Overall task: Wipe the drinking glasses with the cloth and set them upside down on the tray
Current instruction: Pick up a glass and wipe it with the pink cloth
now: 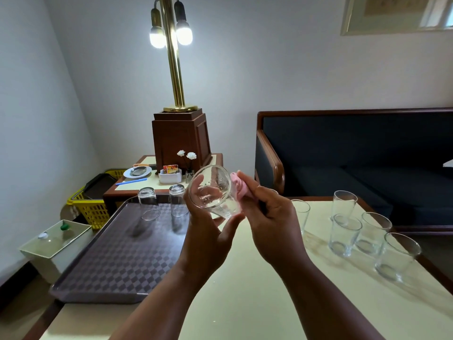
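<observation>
A dark blue sofa [355, 148] with a wooden frame fills the room at three o'clock; in front of it lies the cream worktop [257, 290], which carries the task's things; on its nine o'clock side rests a purple chequered tray [117, 261], its near corner reaching past the worktop's edge. At twelve o'clock a brass lamp [175, 69] with lit bulbs rises from a wooden box on a side table; a yellow basket [90, 212] stands on the floor at ten o'clock, beyond the tray.

Both forearms reach in from six o'clock and meet above the middle of the worktop; the left hand [208, 231] wraps its fingers and thumb round the held glass [213, 190], which is lifted clear of the worktop and tilted, mouth turned towards eleven o'clock; the right hand [269, 217] pinches the pink cloth [237, 186] in curled fingers, and the cloth lies against the glass's outer wall at two o'clock.

Two upturned glasses [147, 203] stand side by side, apart, at the tray's far edge; five upright glasses [344, 234] wait on the worktop at three o'clock, one near the right hand, the other four clustered further out, some just beside each other.
</observation>
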Demonstrator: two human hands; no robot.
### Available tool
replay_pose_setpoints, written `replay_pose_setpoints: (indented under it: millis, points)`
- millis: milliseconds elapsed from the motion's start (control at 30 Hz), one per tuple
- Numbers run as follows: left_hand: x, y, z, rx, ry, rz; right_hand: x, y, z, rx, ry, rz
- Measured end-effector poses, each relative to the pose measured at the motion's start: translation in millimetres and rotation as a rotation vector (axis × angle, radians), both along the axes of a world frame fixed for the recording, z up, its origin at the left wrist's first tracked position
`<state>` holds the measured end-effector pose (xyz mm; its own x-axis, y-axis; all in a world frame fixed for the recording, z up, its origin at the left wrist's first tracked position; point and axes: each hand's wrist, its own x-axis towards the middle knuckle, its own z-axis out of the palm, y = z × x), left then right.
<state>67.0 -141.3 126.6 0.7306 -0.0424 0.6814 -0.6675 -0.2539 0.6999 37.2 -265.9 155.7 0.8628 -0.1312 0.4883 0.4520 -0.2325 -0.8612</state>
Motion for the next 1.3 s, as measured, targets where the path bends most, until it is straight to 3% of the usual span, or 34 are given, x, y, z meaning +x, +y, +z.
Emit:
replay_pose_setpoints:
  millis: [133,333,500,633,867,1033,1233,1300]
  points:
    - [2,0,-3,0.057,0.025,-0.039,-5,4,4,-0.016,-0.099,0.055]
    - [0,1,0,-0.017,0.036,-0.021,6,-3,-3,-0.008,0.027,0.008]
    - [6,1,-5,0.067,0.028,-0.072,-9,5,5,-0.041,-0.118,0.076]
    - [5,5,-7,0.005,0.098,-0.058,7,-3,-4,0.013,0.018,0.015]
    - [6,1,-7,-0.025,0.028,-0.044,-3,3,4,-0.027,-0.083,0.036]
    - [8,7,-9,-0.021,0.111,-0.072,9,-4,-1,0.006,0.031,0.050]
    - [8,6,-10,-0.064,0.042,-0.034,-6,5,7,-0.128,-0.138,0.040]
    - [7,5,-7,-0.081,0.051,-0.035,-2,3,5,-0.136,-0.109,0.017]
